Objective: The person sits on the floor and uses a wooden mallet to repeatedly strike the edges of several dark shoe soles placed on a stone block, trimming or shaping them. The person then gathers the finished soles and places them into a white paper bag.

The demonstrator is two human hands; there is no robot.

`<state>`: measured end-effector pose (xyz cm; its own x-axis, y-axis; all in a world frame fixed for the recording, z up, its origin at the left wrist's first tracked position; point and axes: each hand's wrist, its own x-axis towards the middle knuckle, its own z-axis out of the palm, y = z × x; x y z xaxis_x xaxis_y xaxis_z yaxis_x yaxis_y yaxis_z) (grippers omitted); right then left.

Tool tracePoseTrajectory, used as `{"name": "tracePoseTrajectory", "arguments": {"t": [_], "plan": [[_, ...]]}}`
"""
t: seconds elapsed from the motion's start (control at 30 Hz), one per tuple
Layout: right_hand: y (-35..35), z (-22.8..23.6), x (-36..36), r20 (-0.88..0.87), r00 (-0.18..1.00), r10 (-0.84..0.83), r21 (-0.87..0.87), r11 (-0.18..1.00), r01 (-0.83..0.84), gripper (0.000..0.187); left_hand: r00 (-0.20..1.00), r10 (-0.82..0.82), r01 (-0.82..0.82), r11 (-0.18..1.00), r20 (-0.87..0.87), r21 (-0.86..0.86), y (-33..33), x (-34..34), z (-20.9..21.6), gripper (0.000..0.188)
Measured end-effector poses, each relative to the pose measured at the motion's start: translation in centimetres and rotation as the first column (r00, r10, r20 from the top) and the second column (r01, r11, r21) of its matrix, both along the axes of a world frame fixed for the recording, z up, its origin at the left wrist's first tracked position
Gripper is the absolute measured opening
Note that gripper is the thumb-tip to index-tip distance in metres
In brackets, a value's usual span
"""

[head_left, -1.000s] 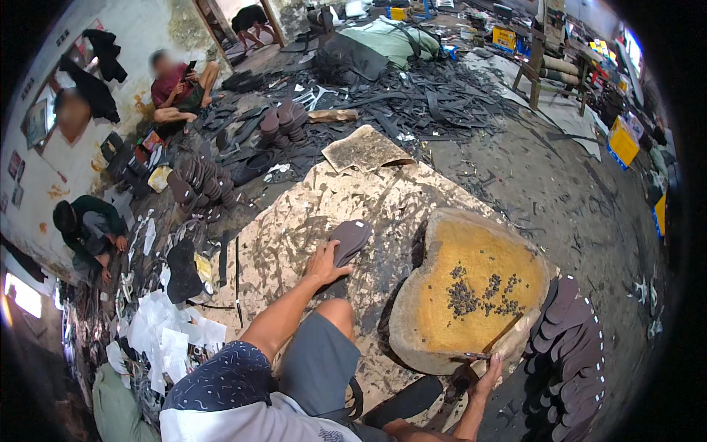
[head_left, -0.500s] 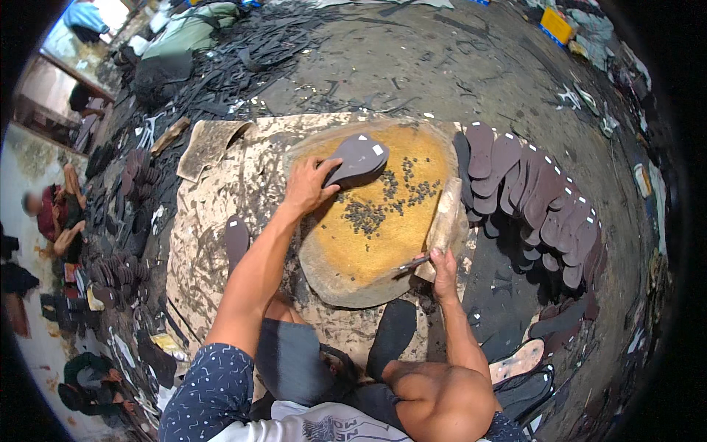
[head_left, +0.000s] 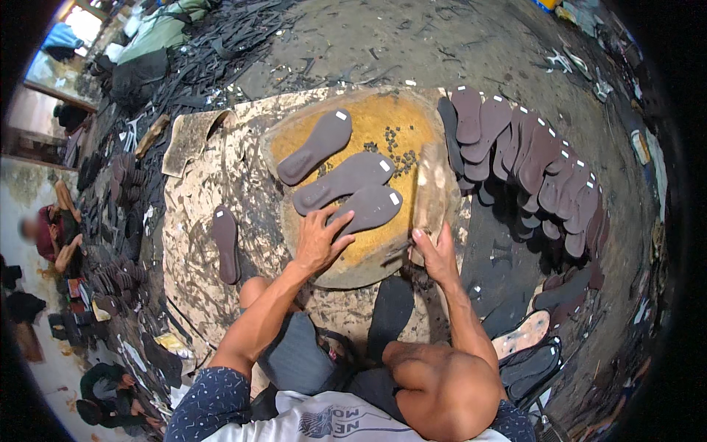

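Observation:
Three dark brown shoe insoles, the far one [head_left: 318, 147], the middle one [head_left: 345, 181] and the near one [head_left: 372, 209], each with a white tag, lie side by side on a round stone slab with a yellowish top [head_left: 368, 258]. My left hand [head_left: 318, 239] rests on the near insole's left end, fingers spread. On the slab's right side, my right hand [head_left: 436, 254] is closed around the lower end of a rough wooden billet [head_left: 429, 188]. The dark thin tool is blurred or hidden there. Small black bits [head_left: 401, 158] are scattered beyond the insoles.
Rows of tagged insoles [head_left: 541, 158] overlap at the right. A single insole [head_left: 225, 244] lies on the stained sheet [head_left: 195, 214] to the left. A black sole piece [head_left: 392, 313] is by my knees. Black scraps cover the far-left floor; other people sit along the left.
The stacked insoles under my left hand are now spread into three on the slab, and that hand has come nearer me. My right hand now grips the wood. The view has shifted.

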<state>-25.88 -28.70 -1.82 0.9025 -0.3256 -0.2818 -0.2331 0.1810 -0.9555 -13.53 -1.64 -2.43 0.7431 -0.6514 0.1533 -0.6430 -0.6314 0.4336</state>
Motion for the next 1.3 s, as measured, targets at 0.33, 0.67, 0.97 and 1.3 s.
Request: {"name": "tracePoseTrajectory", "arguments": {"t": [0.33,0.67,0.97,1.3], "plan": [[2.0,4.2,-0.2,-0.066,0.991,0.120,-0.083,0.989,-0.125,0.065,0.779,0.058,-0.363,0.854,-0.624,-0.373,-7.9,-5.5,3.5,0.028],[2.7,0.7,-2.5,-0.114,0.994,-0.002,-0.215,0.976,-0.023,0.051,0.511,0.183,-0.679,0.686,-0.840,-0.264,-9.2,-3.1,2.6,0.033],[0.2,2.6,-3.6,-0.280,0.958,0.066,0.457,0.887,0.072,0.043,0.802,0.203,-0.470,0.795,-0.562,-0.384,-8.0,1.6,0.4,0.026],[-0.8,1.6,-3.3,-0.375,0.908,0.187,0.446,0.895,0.000,0.045,0.757,0.099,-0.396,0.856,-0.646,-0.332,-9.0,0.4,-0.8,0.025]]}}
